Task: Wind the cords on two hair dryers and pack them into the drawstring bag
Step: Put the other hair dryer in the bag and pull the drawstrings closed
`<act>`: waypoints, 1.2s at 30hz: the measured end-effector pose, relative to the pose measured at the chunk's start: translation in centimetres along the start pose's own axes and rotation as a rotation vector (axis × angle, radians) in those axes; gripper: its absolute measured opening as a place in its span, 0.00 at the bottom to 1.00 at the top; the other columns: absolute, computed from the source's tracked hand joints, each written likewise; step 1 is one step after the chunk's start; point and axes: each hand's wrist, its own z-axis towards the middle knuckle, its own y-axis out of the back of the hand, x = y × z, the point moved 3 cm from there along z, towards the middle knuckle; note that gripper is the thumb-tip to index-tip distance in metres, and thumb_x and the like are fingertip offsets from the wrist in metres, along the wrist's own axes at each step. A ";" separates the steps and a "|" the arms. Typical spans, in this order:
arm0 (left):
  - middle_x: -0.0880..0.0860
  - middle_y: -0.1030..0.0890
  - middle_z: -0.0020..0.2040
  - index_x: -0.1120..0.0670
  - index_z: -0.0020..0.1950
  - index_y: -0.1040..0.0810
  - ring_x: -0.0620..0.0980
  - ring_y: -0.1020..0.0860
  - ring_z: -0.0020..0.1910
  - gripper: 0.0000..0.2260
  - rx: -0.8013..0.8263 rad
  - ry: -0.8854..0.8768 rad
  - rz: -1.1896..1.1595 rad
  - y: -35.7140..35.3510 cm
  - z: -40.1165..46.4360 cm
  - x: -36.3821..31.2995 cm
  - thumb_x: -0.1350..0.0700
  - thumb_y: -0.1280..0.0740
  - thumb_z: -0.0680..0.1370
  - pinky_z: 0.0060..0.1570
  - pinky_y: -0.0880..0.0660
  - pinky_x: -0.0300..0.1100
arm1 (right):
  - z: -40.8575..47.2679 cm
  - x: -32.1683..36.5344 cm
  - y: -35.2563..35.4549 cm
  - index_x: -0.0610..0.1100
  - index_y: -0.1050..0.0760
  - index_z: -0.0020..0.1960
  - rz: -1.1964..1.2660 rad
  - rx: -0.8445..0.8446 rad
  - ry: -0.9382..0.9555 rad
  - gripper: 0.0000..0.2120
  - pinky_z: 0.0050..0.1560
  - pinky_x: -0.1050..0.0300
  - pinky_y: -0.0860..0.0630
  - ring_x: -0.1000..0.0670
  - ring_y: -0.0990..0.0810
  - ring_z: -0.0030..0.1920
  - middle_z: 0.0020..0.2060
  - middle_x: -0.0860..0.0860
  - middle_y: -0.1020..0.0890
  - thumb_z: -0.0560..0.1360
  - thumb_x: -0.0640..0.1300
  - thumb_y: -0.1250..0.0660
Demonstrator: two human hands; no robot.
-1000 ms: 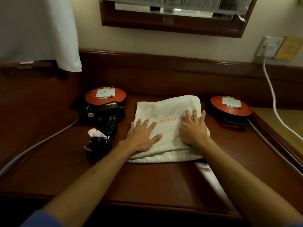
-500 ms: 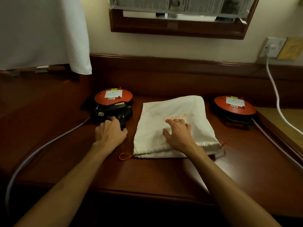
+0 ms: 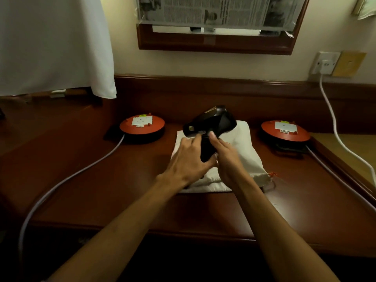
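Observation:
A black hair dryer (image 3: 211,124) is held up over the white drawstring bag (image 3: 242,151), which lies flat in the middle of the dark wooden counter (image 3: 122,196). My left hand (image 3: 188,159) grips the dryer's handle from the left. My right hand (image 3: 225,157) holds the same handle from the right, thumb up near the body. The dryer's cord and plug are hidden behind my hands. The bag's orange drawstring (image 3: 272,174) shows at its right corner. I see only one dryer.
Two round orange cable reels stand on the counter, the left reel (image 3: 142,124) and the right reel (image 3: 285,131), each with a grey cable (image 3: 67,180) trailing toward the front. A white cord (image 3: 333,127) hangs from the wall socket (image 3: 325,63). A white cloth (image 3: 53,43) hangs at the upper left.
My left hand took the hair dryer beside the left reel and lifted it rightward over the bag. My right hand left the bag and joined it on the handle.

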 end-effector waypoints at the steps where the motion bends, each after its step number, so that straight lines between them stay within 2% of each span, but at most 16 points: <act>1: 0.54 0.27 0.64 0.50 0.76 0.32 0.52 0.29 0.65 0.31 0.059 -0.043 -0.043 -0.6 0.2 -0.6 0.38 0.30 0.76 0.64 0.26 0.45 | -0.2 0.3 0.8 0.38 0.22 0.64 0.105 -0.023 -0.013 0.19 0.54 0.50 0.18 0.44 0.16 0.58 0.56 0.42 0.15 0.80 0.50 0.33; 3: 0.52 0.34 0.72 0.48 0.80 0.35 0.49 0.36 0.73 0.32 0.199 -0.084 -0.153 -1.1 0.4 -2.0 0.38 0.32 0.79 0.70 0.33 0.42 | -0.6 0.9 2.8 0.36 0.24 0.66 0.245 -0.034 -0.019 0.24 0.59 0.40 0.22 0.37 0.18 0.60 0.61 0.37 0.18 0.76 0.50 0.29; 4: 0.51 0.36 0.75 0.47 0.80 0.34 0.49 0.37 0.74 0.30 0.239 -0.095 -0.202 -1.1 0.5 -2.4 0.38 0.34 0.81 0.71 0.34 0.42 | -0.9 1.2 3.9 0.36 0.24 0.66 0.285 -0.040 -0.015 0.24 0.57 0.38 0.22 0.37 0.18 0.57 0.60 0.37 0.19 0.76 0.49 0.28; 6: 0.52 0.32 0.74 0.50 0.78 0.30 0.51 0.31 0.72 0.26 0.252 -0.086 -0.237 -1.3 0.8 -2.4 0.40 0.38 0.83 0.70 0.31 0.45 | -1.5 2.1 6.4 0.37 0.22 0.61 0.269 -0.097 0.013 0.18 0.47 0.42 0.18 0.41 0.17 0.48 0.51 0.39 0.18 0.76 0.48 0.29; 8: 0.55 0.27 0.69 0.52 0.75 0.26 0.54 0.26 0.67 0.23 0.307 -0.062 -0.112 -1.9 0.9 -1.4 0.41 0.36 0.83 0.65 0.28 0.45 | -2.2 3.1 8.3 0.35 0.24 0.62 0.237 -0.145 0.042 0.20 0.41 0.45 0.17 0.43 0.17 0.43 0.48 0.41 0.19 0.76 0.48 0.29; 10: 0.55 0.25 0.66 0.50 0.73 0.24 0.55 0.25 0.64 0.23 0.423 -0.044 0.101 -3.0 0.5 -0.1 0.41 0.33 0.81 0.61 0.25 0.49 | -2.9 3.9 9.6 0.33 0.26 0.65 0.196 -0.153 0.064 0.25 0.37 0.46 0.18 0.43 0.17 0.42 0.49 0.40 0.19 0.76 0.50 0.30; 12: 0.54 0.25 0.64 0.49 0.71 0.23 0.55 0.25 0.62 0.22 0.480 -0.016 0.253 -3.9 0.0 1.1 0.42 0.30 0.80 0.58 0.25 0.49 | -3.7 4.5 10.2 0.33 0.25 0.64 0.105 -0.141 0.080 0.24 0.35 0.48 0.18 0.42 0.17 0.42 0.49 0.39 0.19 0.77 0.50 0.31; 16: 0.53 0.19 0.58 0.52 0.61 0.16 0.50 0.22 0.51 0.12 0.413 -0.027 0.201 -4.3 0.6 2.2 0.49 0.30 0.81 0.47 0.25 0.44 | -5.1 4.9 10.7 0.34 0.24 0.62 -0.005 -0.033 0.077 0.22 0.38 0.46 0.18 0.41 0.17 0.43 0.50 0.38 0.18 0.77 0.50 0.32; 19: 0.56 0.14 0.53 0.55 0.56 0.13 0.51 0.19 0.48 0.08 0.323 -0.047 0.121 -3.5 2.0 2.9 0.55 0.30 0.82 0.48 0.21 0.45 | -6.0 5.2 10.8 0.37 0.22 0.61 -0.108 0.076 0.077 0.17 0.42 0.44 0.20 0.38 0.19 0.46 0.52 0.36 0.19 0.77 0.46 0.32; 22: 0.55 0.13 0.48 0.55 0.53 0.12 0.51 0.17 0.46 0.08 0.238 0.021 0.040 -1.9 4.1 2.8 0.53 0.28 0.80 0.45 0.23 0.43 | -7.5 6.0 10.3 0.39 0.20 0.62 -0.258 0.218 0.067 0.15 0.45 0.45 0.20 0.36 0.18 0.47 0.54 0.32 0.19 0.77 0.42 0.32; 24: 0.55 0.13 0.47 0.57 0.51 0.12 0.49 0.19 0.44 0.07 0.201 0.063 0.012 -0.7 5.6 2.4 0.56 0.28 0.80 0.43 0.28 0.40 | -8.3 6.6 9.7 0.42 0.20 0.63 -0.385 0.291 0.061 0.16 0.47 0.44 0.19 0.36 0.15 0.49 0.53 0.36 0.17 0.76 0.42 0.31; 26: 0.53 0.13 0.48 0.57 0.54 0.12 0.47 0.19 0.46 0.07 0.160 0.077 -0.025 0.8 6.9 2.1 0.55 0.28 0.80 0.45 0.27 0.40 | -8.8 6.8 8.9 0.47 0.19 0.63 -0.552 0.337 0.078 0.17 0.47 0.48 0.17 0.40 0.14 0.48 0.51 0.42 0.14 0.75 0.42 0.27; 29: 0.51 0.13 0.50 0.53 0.55 0.12 0.46 0.18 0.50 0.10 0.143 0.055 -0.125 2.2 8.1 1.7 0.48 0.28 0.80 0.50 0.23 0.42 | -8.7 5.9 7.7 0.53 0.20 0.64 -0.873 0.346 0.133 0.20 0.48 0.58 0.19 0.52 0.15 0.49 0.51 0.53 0.14 0.73 0.47 0.24; 31: 0.50 0.13 0.50 0.51 0.55 0.12 0.46 0.18 0.51 0.11 0.157 0.026 -0.150 2.5 8.2 1.1 0.47 0.28 0.80 0.47 0.24 0.40 | -7.8 4.7 7.0 0.50 0.23 0.68 -1.069 0.286 0.172 0.25 0.56 0.57 0.20 0.57 0.18 0.56 0.58 0.55 0.16 0.73 0.51 0.24; 34: 0.50 0.14 0.48 0.51 0.54 0.12 0.45 0.17 0.49 0.10 0.153 -0.045 -0.142 2.6 7.9 0.2 0.47 0.29 0.80 0.45 0.24 0.37 | -6.7 2.6 6.1 0.49 0.27 0.71 -1.319 0.212 0.200 0.27 0.59 0.50 0.21 0.52 0.21 0.61 0.62 0.52 0.20 0.75 0.55 0.27; 36: 0.48 0.15 0.46 0.51 0.54 0.13 0.43 0.18 0.48 0.10 0.136 -0.094 -0.128 2.6 7.5 -0.4 0.48 0.29 0.81 0.43 0.25 0.32 | -6.3 1.5 5.7 0.49 0.30 0.74 -1.415 0.241 0.195 0.30 0.60 0.50 0.22 0.49 0.23 0.62 0.63 0.51 0.24 0.75 0.56 0.28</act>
